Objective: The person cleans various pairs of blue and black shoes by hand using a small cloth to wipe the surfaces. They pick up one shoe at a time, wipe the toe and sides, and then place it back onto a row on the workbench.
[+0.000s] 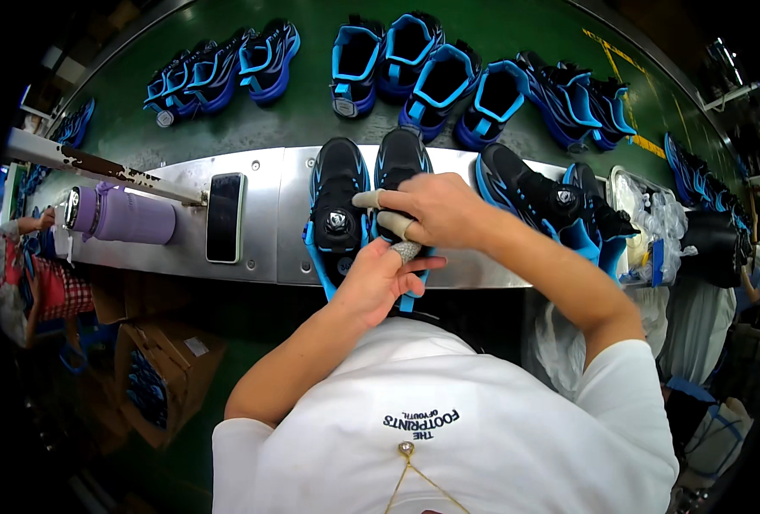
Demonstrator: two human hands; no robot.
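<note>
A pair of black sneakers with blue trim stands toes-away at the bench edge in front of me. The left one of the pair (337,197) has a round dial on its tongue and is untouched. My right hand (444,210), with pale finger covers, bends over the tongue of the right sneaker (404,158). Its fingers grip there, hiding the dial area. From below, my left hand (375,278) meets it at the same shoe's tongue, thumb and a wrapped forefinger closed together, the other fingers loosely curled. Anything small between the fingertips is hidden.
More sneakers (444,81) stand on the green belt (311,128) beyond the metal ledge (264,214). At left are a phone (226,218), a purple bottle (136,214) and a metal bar (97,163). Another pair (534,193) and a tray of plastic bags (654,218) lie right.
</note>
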